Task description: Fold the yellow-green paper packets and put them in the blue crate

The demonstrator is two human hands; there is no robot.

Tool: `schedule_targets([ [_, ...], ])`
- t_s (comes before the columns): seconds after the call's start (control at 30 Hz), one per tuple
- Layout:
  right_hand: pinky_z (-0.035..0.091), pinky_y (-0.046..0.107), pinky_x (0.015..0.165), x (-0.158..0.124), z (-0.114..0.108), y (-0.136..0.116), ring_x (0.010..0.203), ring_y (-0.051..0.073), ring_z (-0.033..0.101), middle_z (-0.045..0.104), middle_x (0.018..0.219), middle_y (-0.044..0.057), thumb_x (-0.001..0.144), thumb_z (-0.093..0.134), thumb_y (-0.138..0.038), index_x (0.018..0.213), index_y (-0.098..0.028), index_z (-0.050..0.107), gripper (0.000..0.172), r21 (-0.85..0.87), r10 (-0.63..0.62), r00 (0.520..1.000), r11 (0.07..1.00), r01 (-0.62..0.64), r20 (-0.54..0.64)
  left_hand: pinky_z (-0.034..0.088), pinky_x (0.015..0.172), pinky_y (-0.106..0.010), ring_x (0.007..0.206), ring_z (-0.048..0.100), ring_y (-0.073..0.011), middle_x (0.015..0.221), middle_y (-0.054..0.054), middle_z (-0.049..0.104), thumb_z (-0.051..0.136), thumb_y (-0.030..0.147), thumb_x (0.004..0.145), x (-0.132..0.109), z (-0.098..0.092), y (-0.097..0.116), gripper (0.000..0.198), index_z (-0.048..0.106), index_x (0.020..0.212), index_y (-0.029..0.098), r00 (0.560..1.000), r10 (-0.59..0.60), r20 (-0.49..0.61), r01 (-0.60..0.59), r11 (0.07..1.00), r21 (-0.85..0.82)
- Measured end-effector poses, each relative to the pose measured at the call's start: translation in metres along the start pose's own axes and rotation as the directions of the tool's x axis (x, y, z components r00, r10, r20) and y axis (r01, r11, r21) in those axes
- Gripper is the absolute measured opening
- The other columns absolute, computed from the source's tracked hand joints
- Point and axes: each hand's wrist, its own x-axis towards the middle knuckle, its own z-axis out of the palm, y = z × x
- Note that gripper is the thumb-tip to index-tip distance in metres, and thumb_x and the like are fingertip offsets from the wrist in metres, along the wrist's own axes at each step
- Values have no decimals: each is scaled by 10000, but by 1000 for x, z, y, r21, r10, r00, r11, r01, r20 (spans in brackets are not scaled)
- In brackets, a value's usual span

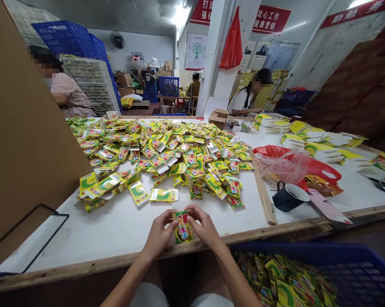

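Note:
Near the table's front edge I hold a small printed box point(183, 229), yellow and green with red and colourful lettering. My left hand point(163, 230) grips its left side, thumb in front. On the right side my right hand point(204, 225) grips it in the same way. A pale flap shows at the box's top, between my fingers. Just beyond my hands lies a flat yellow-green box point(164, 195), with another open-flapped box point(138, 193) to its left. Behind them spreads a large heap of similar boxes point(179, 157), many with white flaps standing open.
A wooden strip point(263, 187) bounds the heap on the right. Past it are a dark mug point(288, 198), a red plastic bag point(320, 168) and scissors point(382, 185). A blue basket point(355, 260) of boxes sits below, right. Cardboard point(29, 140) stands left. Other people sit beyond.

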Motion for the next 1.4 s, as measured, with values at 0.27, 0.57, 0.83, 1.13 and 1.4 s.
schedule_targets([
  [0.27, 459, 257, 763, 5, 3, -10, 849, 147, 588, 619, 888, 54, 859, 502, -216, 985, -151, 574, 159, 11, -135, 981, 990, 138, -139, 457, 888, -308, 967, 568, -152, 1021, -64, 588, 536, 237, 844, -1, 12, 14, 239, 503, 1069, 162, 989, 121, -86, -123, 992, -15],
  [0.57, 459, 247, 692, 3, 5, -19, 745, 143, 588, 630, 795, 50, 844, 557, -320, 834, -130, 630, 204, -58, -76, 986, 996, 68, -150, 481, 788, -285, 849, 597, -167, 899, -75, 627, 577, 349, 819, 3, 16, 24, 255, 595, 923, 116, 989, 40, -144, -40, 999, 3],
  [0.83, 458, 246, 716, 1, 2, -21, 780, 145, 580, 622, 820, 50, 829, 557, -260, 811, -131, 629, 149, -78, -116, 986, 991, 107, -117, 471, 817, -293, 868, 598, -178, 904, -88, 636, 591, 345, 800, 3, 16, 24, 251, 615, 872, 106, 993, 4, -116, -9, 999, -46],
  [1.13, 454, 270, 697, 4, 3, -22, 739, 161, 583, 632, 785, 49, 839, 532, -293, 829, -140, 619, 176, -40, -23, 987, 999, 17, -161, 467, 713, -262, 761, 579, -153, 839, -52, 633, 575, 348, 803, 6, 19, 24, 241, 611, 881, 123, 979, -29, -203, 33, 999, 15],
  [1.4, 457, 255, 752, -4, 12, -14, 811, 166, 596, 638, 837, 30, 851, 537, -305, 863, -157, 612, 166, 38, -18, 988, 999, 24, -151, 459, 844, -293, 919, 589, -180, 943, -72, 632, 563, 345, 827, -1, 16, 18, 234, 646, 894, 137, 990, 29, -140, -30, 1000, -3],
])
